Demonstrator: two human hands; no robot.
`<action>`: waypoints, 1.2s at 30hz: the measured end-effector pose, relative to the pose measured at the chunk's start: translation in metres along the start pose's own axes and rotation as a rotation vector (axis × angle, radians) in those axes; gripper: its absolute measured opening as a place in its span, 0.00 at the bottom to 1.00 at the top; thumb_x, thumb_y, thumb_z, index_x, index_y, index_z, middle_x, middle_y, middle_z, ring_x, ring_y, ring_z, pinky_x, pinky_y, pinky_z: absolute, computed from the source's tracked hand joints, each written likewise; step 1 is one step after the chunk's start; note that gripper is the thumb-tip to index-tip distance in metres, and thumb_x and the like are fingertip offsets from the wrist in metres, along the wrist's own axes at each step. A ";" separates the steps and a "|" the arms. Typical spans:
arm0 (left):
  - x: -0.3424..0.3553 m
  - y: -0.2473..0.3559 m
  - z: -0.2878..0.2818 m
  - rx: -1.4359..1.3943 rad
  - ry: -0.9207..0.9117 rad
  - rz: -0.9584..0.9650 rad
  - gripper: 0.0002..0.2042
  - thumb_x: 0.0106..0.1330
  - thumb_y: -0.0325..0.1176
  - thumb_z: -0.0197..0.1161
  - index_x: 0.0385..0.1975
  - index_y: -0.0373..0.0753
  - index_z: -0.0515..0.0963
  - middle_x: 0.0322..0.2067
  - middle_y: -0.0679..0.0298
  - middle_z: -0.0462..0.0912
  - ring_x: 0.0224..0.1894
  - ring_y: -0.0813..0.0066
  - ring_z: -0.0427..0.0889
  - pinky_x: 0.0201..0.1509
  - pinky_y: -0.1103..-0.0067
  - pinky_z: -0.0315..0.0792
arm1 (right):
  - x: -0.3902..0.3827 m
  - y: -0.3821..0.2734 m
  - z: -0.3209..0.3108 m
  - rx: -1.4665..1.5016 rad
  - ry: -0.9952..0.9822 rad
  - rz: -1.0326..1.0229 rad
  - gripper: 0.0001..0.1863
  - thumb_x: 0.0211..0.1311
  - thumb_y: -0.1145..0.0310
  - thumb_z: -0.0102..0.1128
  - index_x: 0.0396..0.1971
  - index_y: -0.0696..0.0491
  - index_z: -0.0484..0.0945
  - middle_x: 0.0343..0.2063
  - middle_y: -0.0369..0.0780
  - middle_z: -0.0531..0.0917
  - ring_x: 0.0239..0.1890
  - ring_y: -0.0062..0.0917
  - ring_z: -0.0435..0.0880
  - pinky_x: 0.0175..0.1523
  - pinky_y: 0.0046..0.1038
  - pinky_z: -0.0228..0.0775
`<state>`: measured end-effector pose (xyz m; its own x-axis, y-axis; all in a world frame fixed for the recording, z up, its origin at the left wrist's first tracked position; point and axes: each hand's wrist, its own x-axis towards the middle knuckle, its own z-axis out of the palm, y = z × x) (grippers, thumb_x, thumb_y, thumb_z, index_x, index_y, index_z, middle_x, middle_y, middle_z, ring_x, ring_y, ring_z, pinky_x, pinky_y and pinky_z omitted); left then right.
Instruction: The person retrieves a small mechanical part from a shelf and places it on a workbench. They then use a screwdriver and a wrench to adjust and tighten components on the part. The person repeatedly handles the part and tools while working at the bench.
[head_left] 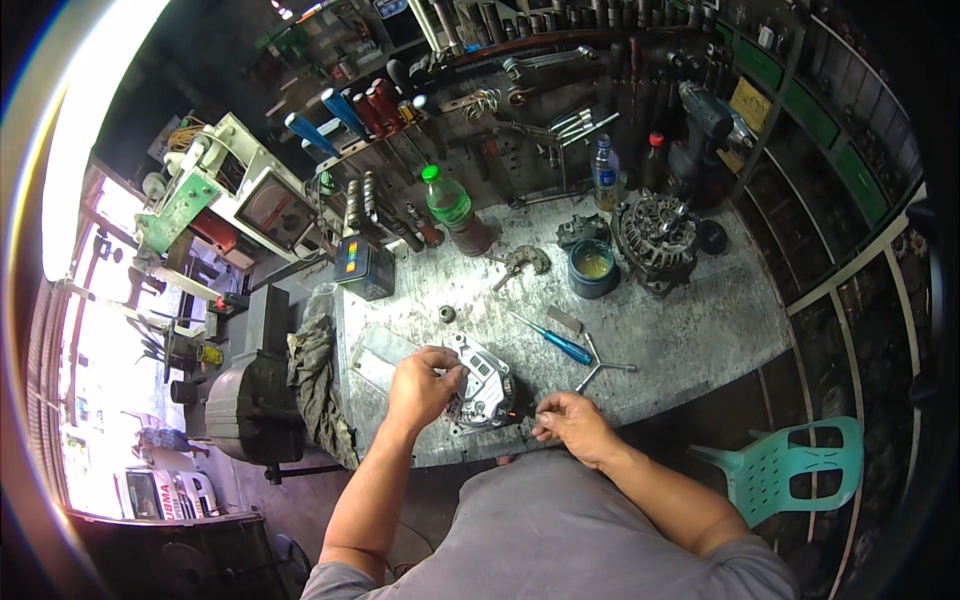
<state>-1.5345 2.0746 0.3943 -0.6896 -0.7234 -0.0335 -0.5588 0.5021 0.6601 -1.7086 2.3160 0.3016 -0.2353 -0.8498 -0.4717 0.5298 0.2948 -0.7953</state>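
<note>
Silver alternator housing [482,385] grasped in left hand [420,385] grip; right hand [568,420] clenched, pinching small part beside it.

Alternator housing [483,385]: cast metal, silver-grey, dull sheen, ribbed. Worktop [680,310]: sheet metal, scratched, stained, matt. Screwdriver [553,340]: glossy blue plastic handle, bright metal shaft. Second alternator [655,240]: dark, grimy metal, rough. Round tub [593,268]: blue plastic, oily yellowish contents. Rag [318,380]: grey cloth, soiled, crumpled. Bottle [452,208]: clear plastic, green cap. Chair [790,468]: smooth teal plastic.
</note>
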 end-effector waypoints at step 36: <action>-0.004 -0.031 -0.004 -0.155 -0.052 0.236 0.21 0.62 0.29 0.79 0.55 0.34 0.88 0.58 0.50 0.90 0.64 0.52 0.88 0.71 0.65 0.79 | 0.003 0.006 0.059 -0.007 0.244 -0.093 0.11 0.83 0.73 0.67 0.51 0.67 0.87 0.40 0.45 0.92 0.37 0.24 0.93 0.41 0.25 0.88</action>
<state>-1.5123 2.0599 0.3767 -0.8174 -0.5676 0.0987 -0.3058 0.5726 0.7607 -1.6577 2.2898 0.3177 -0.4732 -0.7429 -0.4734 0.4911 0.2236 -0.8419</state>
